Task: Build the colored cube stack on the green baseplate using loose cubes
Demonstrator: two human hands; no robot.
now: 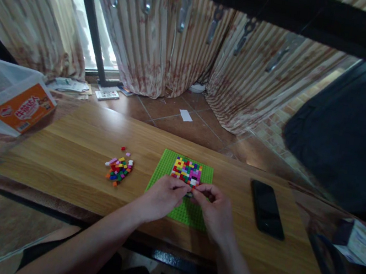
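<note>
A green studded baseplate lies on the wooden table, bearing a patch of small multicoloured building bricks. My left hand reaches over the near-left part of that patch, its thumb and forefinger pinched together. From the right, my right hand meets it, also closed in a pinch. Both sets of fingertips press at the near edge of the patch, on small bricks there. The fingers partly cover these bricks, so their exact shape is hidden. Left of the baseplate sits a loose pile of small bricks.
A black phone rests on the right side of the table. At the far left stands a clear plastic box with an orange label. Striped curtains hang beyond the table, and a paper lies on the tiled floor.
</note>
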